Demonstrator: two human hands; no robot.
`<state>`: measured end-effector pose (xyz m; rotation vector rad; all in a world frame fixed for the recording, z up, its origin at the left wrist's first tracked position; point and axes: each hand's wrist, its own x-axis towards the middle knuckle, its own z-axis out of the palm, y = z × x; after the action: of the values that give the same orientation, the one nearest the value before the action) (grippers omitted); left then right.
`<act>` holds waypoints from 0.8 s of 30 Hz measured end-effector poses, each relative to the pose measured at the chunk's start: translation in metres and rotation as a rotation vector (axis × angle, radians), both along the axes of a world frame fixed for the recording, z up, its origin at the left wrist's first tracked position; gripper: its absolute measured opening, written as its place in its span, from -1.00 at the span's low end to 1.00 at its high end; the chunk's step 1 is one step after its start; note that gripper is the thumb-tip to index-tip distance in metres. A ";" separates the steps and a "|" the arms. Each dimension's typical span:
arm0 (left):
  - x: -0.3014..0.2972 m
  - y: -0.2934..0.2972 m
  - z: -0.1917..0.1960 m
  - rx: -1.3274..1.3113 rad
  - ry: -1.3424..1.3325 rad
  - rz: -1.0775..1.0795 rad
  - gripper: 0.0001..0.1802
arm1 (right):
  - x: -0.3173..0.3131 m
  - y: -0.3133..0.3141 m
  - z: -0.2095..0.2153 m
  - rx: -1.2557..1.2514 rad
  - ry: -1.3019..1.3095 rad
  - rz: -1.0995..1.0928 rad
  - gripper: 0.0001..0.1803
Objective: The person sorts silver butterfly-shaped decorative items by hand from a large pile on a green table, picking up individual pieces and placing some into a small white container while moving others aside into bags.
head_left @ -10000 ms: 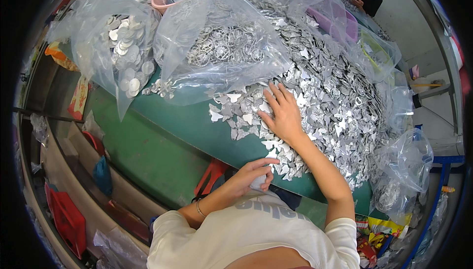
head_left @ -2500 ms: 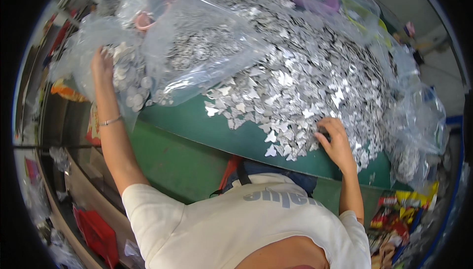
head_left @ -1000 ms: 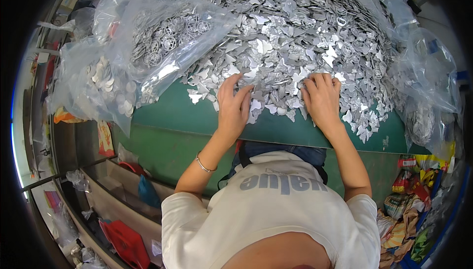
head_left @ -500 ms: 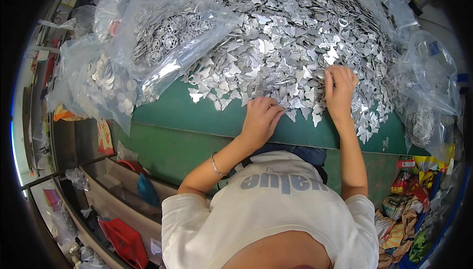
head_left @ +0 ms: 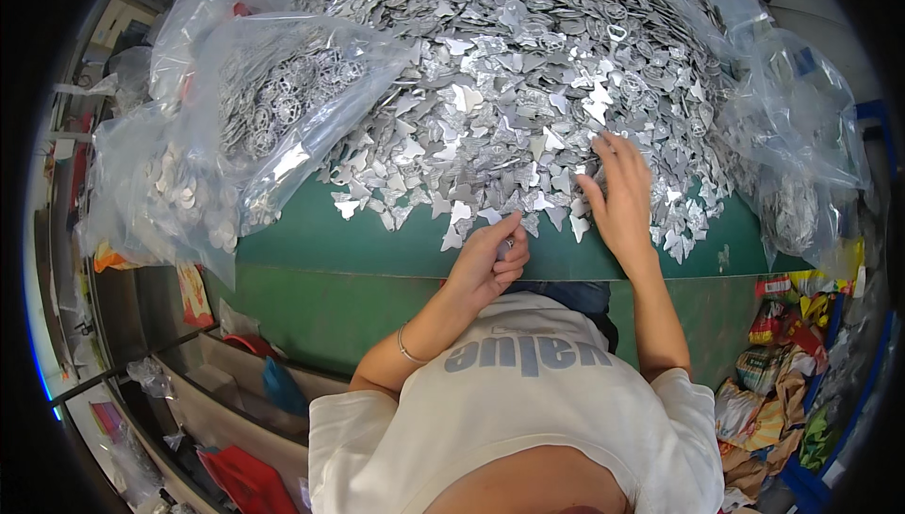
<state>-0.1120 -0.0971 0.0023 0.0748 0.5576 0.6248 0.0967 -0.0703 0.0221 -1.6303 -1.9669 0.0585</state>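
A green table (head_left: 311, 245) carries a heap of silvery metal pieces (head_left: 509, 90), with bagged pieces (head_left: 255, 109) at ten o'clock. The right hand (head_left: 620, 195) lies open on the heap's near edge; at seven o'clock of it the left hand (head_left: 485, 261) is curled, pinching a few pieces.
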 end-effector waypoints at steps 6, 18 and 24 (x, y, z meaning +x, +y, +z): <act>0.015 0.000 0.023 0.013 0.294 0.095 -0.76 | -0.018 -0.033 -0.013 -0.139 -0.025 0.089 -0.43; 0.018 -0.002 0.009 0.384 0.611 0.048 -0.80 | 0.012 -0.063 -0.013 -0.041 0.205 0.274 -0.80; 0.035 -0.008 0.002 1.534 1.377 -0.130 -0.60 | 0.055 -0.043 -0.008 0.102 0.130 -0.286 -0.67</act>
<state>-0.0769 -0.1050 0.0041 2.0886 1.2326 0.6827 0.1518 -0.1136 0.0138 -1.7763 -1.5996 -0.0449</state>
